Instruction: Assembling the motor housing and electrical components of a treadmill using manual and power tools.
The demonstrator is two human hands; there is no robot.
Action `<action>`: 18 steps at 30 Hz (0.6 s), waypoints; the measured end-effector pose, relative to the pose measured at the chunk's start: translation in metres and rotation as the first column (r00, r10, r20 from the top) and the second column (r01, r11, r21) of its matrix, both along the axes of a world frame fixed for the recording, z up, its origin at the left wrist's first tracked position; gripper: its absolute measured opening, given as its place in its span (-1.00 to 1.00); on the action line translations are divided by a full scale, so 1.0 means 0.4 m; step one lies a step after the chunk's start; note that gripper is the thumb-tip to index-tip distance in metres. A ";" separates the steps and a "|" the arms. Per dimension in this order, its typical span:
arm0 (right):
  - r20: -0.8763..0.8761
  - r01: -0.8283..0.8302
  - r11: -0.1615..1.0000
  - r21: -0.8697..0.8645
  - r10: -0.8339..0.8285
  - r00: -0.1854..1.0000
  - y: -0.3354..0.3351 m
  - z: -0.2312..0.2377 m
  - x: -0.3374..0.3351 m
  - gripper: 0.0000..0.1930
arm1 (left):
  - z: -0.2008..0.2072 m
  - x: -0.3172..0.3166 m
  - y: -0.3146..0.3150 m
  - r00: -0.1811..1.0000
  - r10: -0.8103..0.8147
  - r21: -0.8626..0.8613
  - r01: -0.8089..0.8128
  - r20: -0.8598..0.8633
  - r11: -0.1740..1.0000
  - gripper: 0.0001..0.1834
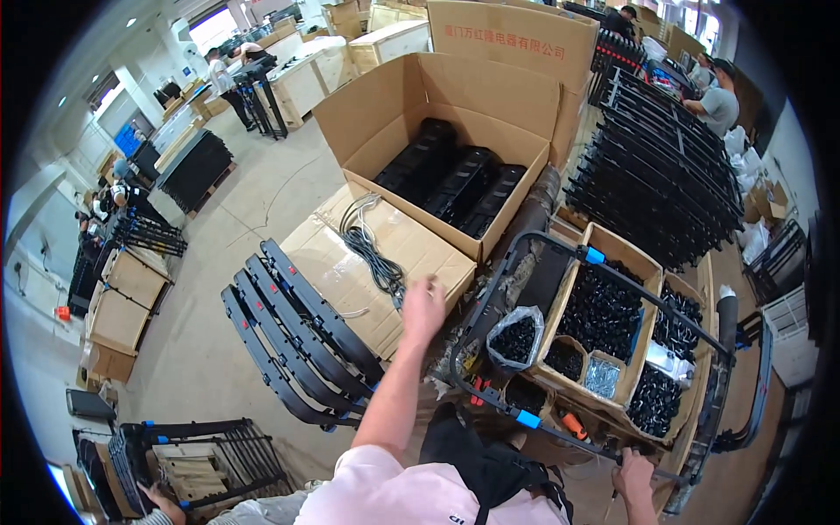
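Observation:
My left hand (424, 308) reaches over the flattened top of a cardboard box (437, 254). Its fingers are curled beside the lower end of a bundle of grey-black cables (372, 249); what they pinch, if anything, is hidden. A black tubular frame (577, 437) with blue clips lies across in front of me, over the parts bins. At the frame's near right corner, my right hand (633, 477) is closed around its tube. An orange-handled tool (574, 426) lies inside the frame's outline, near its front bar.
Bins (604, 306) of small black parts and a bag of parts (514, 337) sit at right. Curved black frames (297, 324) stand at left. An open carton (516, 96) holds long black parts. Stacked frames (652, 166) rise far right. A co-worker's hand (157, 499) shows lower left.

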State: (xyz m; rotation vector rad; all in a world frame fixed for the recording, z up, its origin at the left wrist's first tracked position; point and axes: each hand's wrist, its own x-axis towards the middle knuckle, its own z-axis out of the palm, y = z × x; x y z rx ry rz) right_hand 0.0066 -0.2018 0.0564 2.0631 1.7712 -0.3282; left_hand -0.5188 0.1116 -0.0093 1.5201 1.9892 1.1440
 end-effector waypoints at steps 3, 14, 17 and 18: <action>-0.087 -0.088 0.989 0.120 0.099 0.991 -0.014 -0.067 0.048 -0.65 | 0.071 -0.126 0.112 0.952 0.297 -0.025 -0.299 -0.068 0.954 -0.57; -0.165 0.408 0.893 0.190 -0.381 0.910 -0.013 -0.144 0.045 -0.73 | 0.057 -0.306 0.231 0.878 0.405 -0.530 -0.478 -0.257 0.700 -0.39; -0.203 0.005 0.920 0.391 0.081 0.976 -0.016 -0.050 0.019 -0.65 | 0.064 -0.284 0.268 0.887 0.426 -0.547 -0.449 -0.177 0.706 -0.54; -0.194 0.012 0.921 0.390 0.070 0.978 -0.021 -0.059 0.042 -0.65 | 0.065 -0.270 0.282 0.885 0.445 -0.569 -0.437 -0.134 0.697 -0.55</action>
